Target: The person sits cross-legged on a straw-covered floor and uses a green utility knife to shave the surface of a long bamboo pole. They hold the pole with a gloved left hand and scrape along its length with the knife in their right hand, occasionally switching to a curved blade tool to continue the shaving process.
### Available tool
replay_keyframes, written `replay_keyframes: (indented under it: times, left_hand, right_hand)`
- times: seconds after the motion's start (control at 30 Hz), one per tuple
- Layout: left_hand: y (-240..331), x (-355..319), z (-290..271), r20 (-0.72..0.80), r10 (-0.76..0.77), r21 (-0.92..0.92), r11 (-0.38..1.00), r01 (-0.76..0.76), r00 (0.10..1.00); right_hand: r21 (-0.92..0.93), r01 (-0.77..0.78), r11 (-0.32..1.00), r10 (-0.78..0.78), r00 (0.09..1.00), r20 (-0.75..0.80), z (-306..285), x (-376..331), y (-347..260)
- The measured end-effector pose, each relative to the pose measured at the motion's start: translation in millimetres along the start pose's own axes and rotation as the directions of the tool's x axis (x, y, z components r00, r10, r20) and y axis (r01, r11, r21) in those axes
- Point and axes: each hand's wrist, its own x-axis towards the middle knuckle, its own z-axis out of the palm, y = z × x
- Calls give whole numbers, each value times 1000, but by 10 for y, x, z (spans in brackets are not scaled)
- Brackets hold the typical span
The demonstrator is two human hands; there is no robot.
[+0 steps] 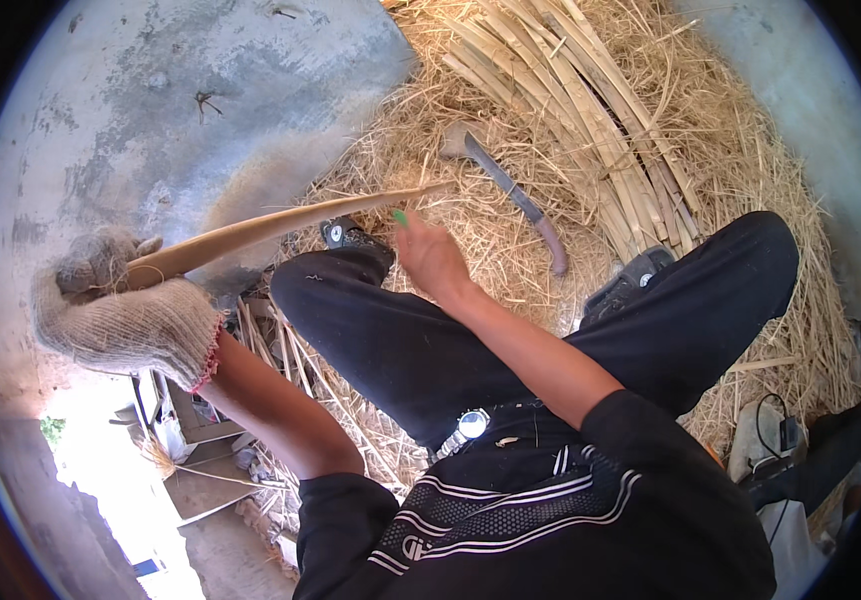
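My left hand (120, 310), in a grey knit work glove with a red cuff edge, is closed round the thick end of a long pale bamboo strip (280, 222). The strip slants across to the middle, tapering to a thin tip just beyond my right hand. My bare right hand (433, 260) is closed beside that thin end. A small green piece (400, 217) sticks out by its fingertips; the rest of it is hidden, and its kind cannot be made out. Past my right hand, a machete (510, 190) with a dark blade and brown curved handle lies on the shavings.
A bundle of split bamboo strips (600, 120) lies at the far right on a thick layer of shavings (750, 190). My legs (390, 340) are bent in front of me. A concrete wall (200, 90) stands at left. A pale object with a black cable (762, 440) sits at right.
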Motion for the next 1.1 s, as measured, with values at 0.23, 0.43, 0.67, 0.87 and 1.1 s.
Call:
replay_keyframes:
  times: [0.23,0.43,0.67,0.87,1.1]
  left_hand:
    - [-467,373,-140,165,223,164,954,-250,961]
    - [-252,310,-20,28,-131,-204,970,134,991]
    - [-450,377,-157,117,41,-267,964,-8,992]
    - [-148,162,17,54,121,40,992,-123,991]
    - [-86,109,40,-41,-45,-52,998,43,998]
  right_hand:
    - [53,-29,998,32,998,-58,182,181,25]
    - [30,78,997,-80,994,70,-261,-115,-690]
    - [172,9,985,-10,1000,5,-110,-10,-268]
    - [-48,-31,998,28,999,-46,182,136,223]
    - [109,43,993,-41,999,-21,-36,-12,-366]
